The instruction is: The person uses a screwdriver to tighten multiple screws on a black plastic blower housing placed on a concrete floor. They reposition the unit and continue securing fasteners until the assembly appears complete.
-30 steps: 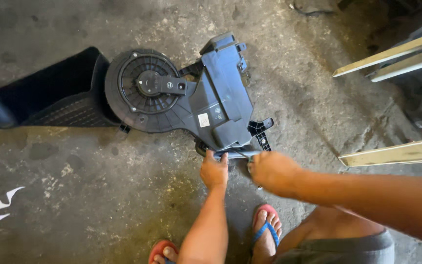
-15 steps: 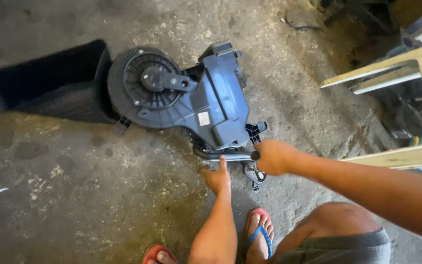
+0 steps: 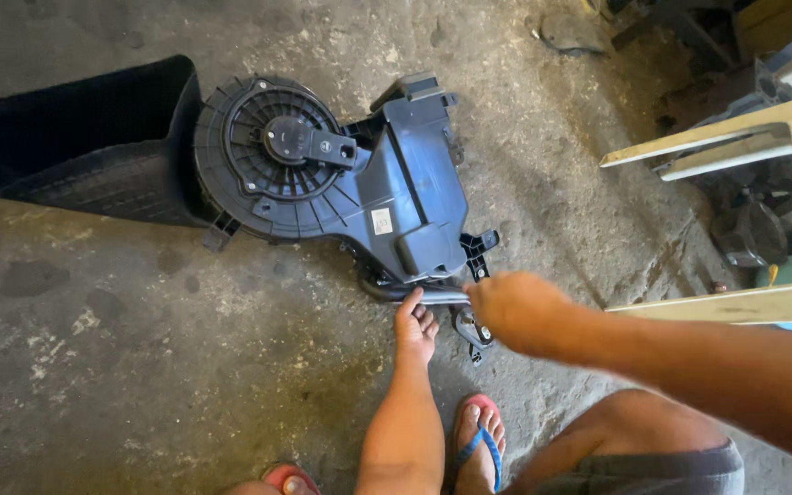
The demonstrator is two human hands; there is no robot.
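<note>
Now: both hands at the lower edge of the blower housing (image 3: 405,197), which lies on the concrete floor (image 3: 139,367) at frame centre.

Left hand (image 3: 414,325), fingers together, tips pressing a grey bar (image 3: 433,295) under the housing; right hand (image 3: 515,310) curled over the bracket (image 3: 471,328) just beside it (grip hidden, cannot tell whether it clamps anything). Risks, as judged: fingers pinched between bar and housing if the unit rocks; the black clip (image 3: 478,247) could snap under a sideways pull; sandalled foot (image 3: 478,449) sits near, exposed if the housing slides.
</note>
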